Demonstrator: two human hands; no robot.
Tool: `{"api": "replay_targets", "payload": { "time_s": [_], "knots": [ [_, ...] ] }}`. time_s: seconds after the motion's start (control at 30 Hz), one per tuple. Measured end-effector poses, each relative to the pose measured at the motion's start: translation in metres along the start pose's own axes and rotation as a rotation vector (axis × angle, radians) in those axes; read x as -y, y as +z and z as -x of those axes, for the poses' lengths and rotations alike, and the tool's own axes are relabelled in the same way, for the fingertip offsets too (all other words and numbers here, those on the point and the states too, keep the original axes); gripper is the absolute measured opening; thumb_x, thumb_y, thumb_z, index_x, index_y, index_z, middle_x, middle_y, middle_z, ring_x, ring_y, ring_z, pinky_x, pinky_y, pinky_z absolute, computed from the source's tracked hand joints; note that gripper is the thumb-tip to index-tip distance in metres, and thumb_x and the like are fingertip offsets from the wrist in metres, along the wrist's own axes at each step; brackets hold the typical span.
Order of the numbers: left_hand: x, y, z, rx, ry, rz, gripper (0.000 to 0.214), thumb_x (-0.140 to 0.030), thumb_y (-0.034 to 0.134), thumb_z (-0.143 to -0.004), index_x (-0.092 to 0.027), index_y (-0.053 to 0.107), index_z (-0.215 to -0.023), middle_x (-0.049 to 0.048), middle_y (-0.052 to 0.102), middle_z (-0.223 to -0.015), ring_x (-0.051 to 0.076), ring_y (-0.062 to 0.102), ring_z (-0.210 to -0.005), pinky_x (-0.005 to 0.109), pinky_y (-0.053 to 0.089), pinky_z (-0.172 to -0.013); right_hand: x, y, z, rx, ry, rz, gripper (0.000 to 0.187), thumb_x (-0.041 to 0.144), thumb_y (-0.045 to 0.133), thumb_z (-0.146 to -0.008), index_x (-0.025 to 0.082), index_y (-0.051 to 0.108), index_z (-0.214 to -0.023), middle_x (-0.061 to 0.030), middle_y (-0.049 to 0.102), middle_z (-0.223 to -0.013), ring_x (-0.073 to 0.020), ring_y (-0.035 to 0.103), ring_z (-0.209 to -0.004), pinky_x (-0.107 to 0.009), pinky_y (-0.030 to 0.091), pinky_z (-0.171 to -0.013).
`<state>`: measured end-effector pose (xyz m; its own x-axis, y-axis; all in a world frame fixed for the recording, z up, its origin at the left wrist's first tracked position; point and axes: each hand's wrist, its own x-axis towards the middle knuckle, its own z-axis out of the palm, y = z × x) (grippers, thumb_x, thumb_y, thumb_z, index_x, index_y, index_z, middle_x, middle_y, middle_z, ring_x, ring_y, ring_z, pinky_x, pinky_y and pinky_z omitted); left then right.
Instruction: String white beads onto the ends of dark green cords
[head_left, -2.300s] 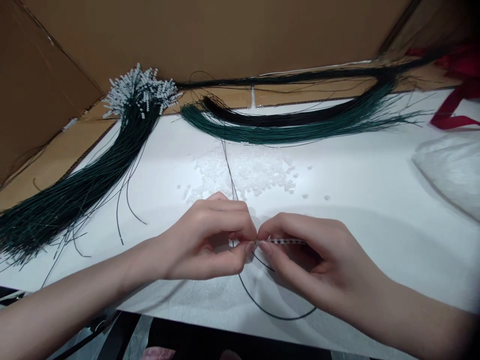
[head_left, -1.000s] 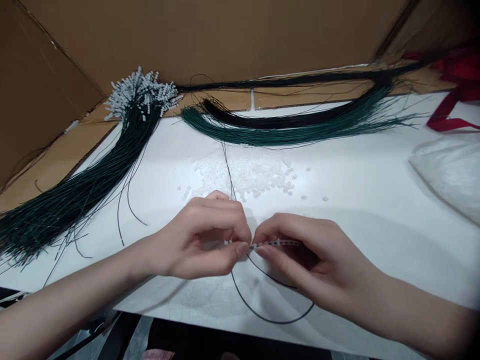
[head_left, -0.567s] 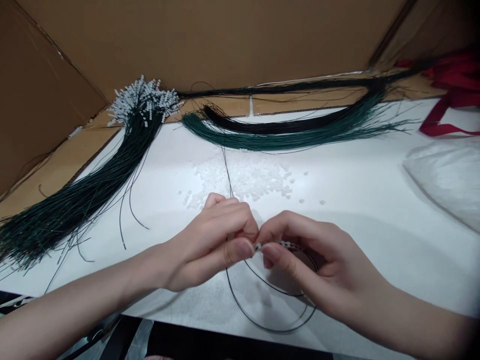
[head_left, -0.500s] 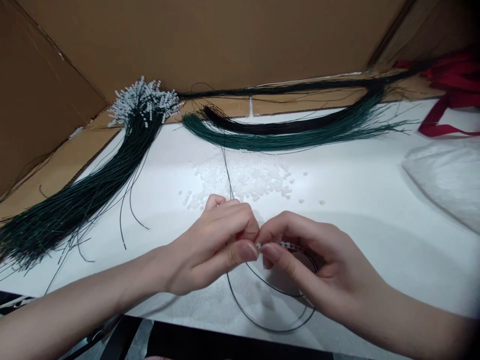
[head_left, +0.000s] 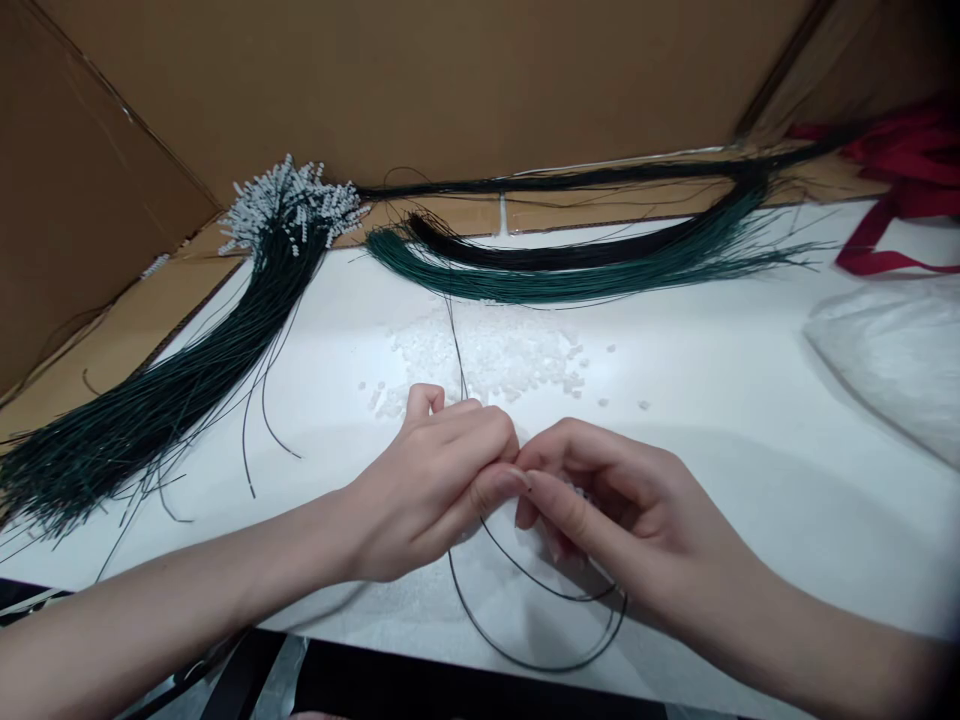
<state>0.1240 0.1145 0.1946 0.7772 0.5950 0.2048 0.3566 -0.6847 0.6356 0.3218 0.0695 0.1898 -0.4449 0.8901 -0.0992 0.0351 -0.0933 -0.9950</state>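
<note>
My left hand is closed in a pinch on a thin dark wire, which hangs below in loose loops. Fingertip to fingertip with it, my right hand is also closed on the wire. A bit of the white beads strung on it peeks out behind the right thumb; most of that strand is hidden by the fingers. Another length of wire runs up from behind the left hand over a spread of small whitish beads on the white tabletop.
To the left lies a thick bundle of dark green wires, tipped with white beaded ends. Bare green and black wires curve along the back. Red ribbon and a clear plastic bag are at right. Cardboard walls rise behind.
Both thumbs have moved up and closer together, and the beaded strand between my fingers is now mostly covered. The hanging wire loops have shifted slightly left and down.
</note>
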Motion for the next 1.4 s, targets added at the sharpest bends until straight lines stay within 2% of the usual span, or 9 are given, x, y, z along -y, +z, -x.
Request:
{"api": "replay_targets", "payload": {
  "time_s": [0.13,0.27,0.53,0.73,0.83,1.03,1.2,1.33,1.4],
  "knots": [
    [0.001,-0.001,0.000,-0.009,0.018,-0.021,0.025,-0.025,0.035,-0.101,-0.017,0.046,-0.080,-0.0036,0.048,-0.074,0.013,0.042,-0.067,0.037,0.018,-0.073,-0.001,-0.002,0.002,0.030,0.027,-0.022,0.015,0.026,0.044,-0.102,0.021,0.055,-0.093,0.0012,0.061,-0.080,-0.0079,0.051,-0.064,-0.020,0.040,-0.054],
    [0.000,-0.001,0.000,0.031,0.050,-0.038,0.027,-0.023,0.035,-0.101,-0.017,0.050,-0.079,-0.0031,0.048,-0.071,0.014,0.042,-0.067,0.038,0.017,-0.073,-0.001,-0.002,0.002,0.019,-0.002,-0.014,0.009,0.019,0.043,-0.101,0.022,0.045,-0.092,0.0033,0.060,-0.074,-0.0090,0.052,-0.061,-0.022,0.040,-0.053],
    [-0.006,-0.004,-0.002,0.051,0.035,0.064,0.026,-0.017,0.035,-0.101,-0.018,0.050,-0.079,-0.0036,0.049,-0.071,0.013,0.044,-0.069,0.037,0.017,-0.072,0.003,-0.003,0.000,0.030,0.005,-0.015,0.009,0.017,0.040,-0.100,0.023,0.042,-0.095,0.0017,0.062,-0.079,-0.0105,0.052,-0.062,-0.024,0.040,-0.054],
    [-0.005,-0.004,0.001,0.036,0.065,0.016,0.024,-0.017,0.035,-0.100,-0.017,0.048,-0.081,-0.0028,0.050,-0.073,0.014,0.043,-0.070,0.037,0.019,-0.073,0.001,-0.005,0.001,0.058,0.008,-0.024,0.005,0.028,0.042,-0.103,0.025,0.043,-0.099,0.0027,0.059,-0.077,-0.0112,0.052,-0.066,-0.025,0.041,-0.058],
    [-0.005,-0.008,0.002,0.038,0.041,-0.067,0.022,-0.017,0.035,-0.101,-0.017,0.046,-0.083,-0.0024,0.049,-0.074,0.014,0.041,-0.071,0.036,0.022,-0.076,0.002,-0.008,0.000,0.020,-0.008,-0.042,0.015,0.038,0.043,-0.103,0.024,0.049,-0.100,0.0027,0.058,-0.076,-0.0111,0.053,-0.068,-0.025,0.043,-0.062],
    [-0.009,-0.027,0.006,-0.055,-0.005,-0.127,0.024,-0.017,0.035,-0.101,-0.017,0.042,-0.078,-0.0026,0.045,-0.071,0.013,0.042,-0.070,0.036,0.023,-0.075,0.012,-0.013,-0.003,0.010,0.011,0.043,0.037,0.044,0.044,-0.101,0.016,0.057,-0.080,-0.0016,0.057,-0.077,-0.0109,0.052,-0.068,-0.025,0.042,-0.063],
    [-0.012,-0.040,0.014,-0.148,-0.021,-0.133,0.026,-0.019,0.033,-0.102,-0.018,0.042,-0.078,-0.0032,0.045,-0.071,0.013,0.042,-0.068,0.036,0.024,-0.075,0.024,-0.011,-0.003,0.180,-0.009,0.015,0.032,0.038,0.058,-0.095,0.015,0.059,-0.073,-0.0003,0.055,-0.069,-0.0114,0.050,-0.066,-0.024,0.038,-0.061],
    [-0.014,-0.047,0.020,-0.178,-0.003,-0.138,0.030,-0.025,0.029,-0.104,-0.018,0.045,-0.080,-0.0017,0.051,-0.073,0.014,0.047,-0.070,0.037,0.024,-0.077,0.035,-0.008,-0.003,0.184,-0.051,0.018,0.032,0.038,0.059,-0.094,0.015,0.059,-0.072,-0.0013,0.058,-0.071,-0.0120,0.051,-0.068,-0.025,0.042,-0.066],
    [-0.017,-0.049,0.023,-0.192,0.012,-0.109,0.037,-0.036,0.024,-0.106,-0.018,0.053,-0.092,0.0010,0.058,-0.080,0.016,0.051,-0.074,0.038,0.024,-0.080,0.038,-0.006,-0.001,0.184,-0.072,0.019,0.033,0.039,0.058,-0.094,0.015,0.059,-0.072,-0.0018,0.059,-0.072,-0.0123,0.052,-0.069,-0.025,0.043,-0.068]
  ]
}}
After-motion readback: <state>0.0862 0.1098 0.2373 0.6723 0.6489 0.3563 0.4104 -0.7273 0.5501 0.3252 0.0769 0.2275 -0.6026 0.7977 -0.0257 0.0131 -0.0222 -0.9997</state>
